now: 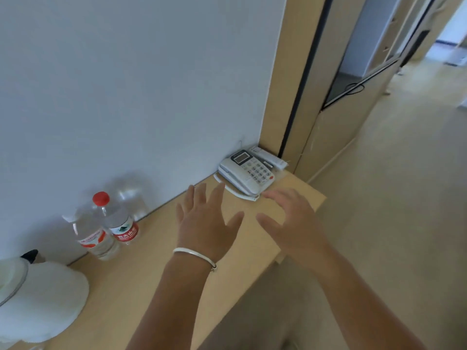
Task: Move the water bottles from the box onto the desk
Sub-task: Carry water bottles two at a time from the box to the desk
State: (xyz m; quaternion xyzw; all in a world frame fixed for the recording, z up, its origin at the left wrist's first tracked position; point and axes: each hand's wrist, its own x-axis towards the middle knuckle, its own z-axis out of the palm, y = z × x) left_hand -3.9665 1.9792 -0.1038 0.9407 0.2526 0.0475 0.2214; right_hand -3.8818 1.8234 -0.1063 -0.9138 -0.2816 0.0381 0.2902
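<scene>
Against the wall on the counter (156, 269) two water bottles (111, 227) already stand upright and touching — both the left hand (206, 223) and right hand (290, 223) hover empty, fingers spread — while the box is out of view, so what remains is unclear.

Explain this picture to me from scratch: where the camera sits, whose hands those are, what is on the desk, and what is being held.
There is one picture, taken by a wide-angle camera worn on a person's head, looking forward and down. No machine is involved: a person works with bare hands. The left hand, with a thin bracelet on its wrist, and the right hand are both spread open above the wooden desk. Neither holds anything.

Against the wall stand two clear water bottles: a red-capped bottle and, just left of it, a white-capped bottle. A white desk telephone sits in the far corner. At the left edge lies a white soft object that I cannot identify. The box is not in view.
</scene>
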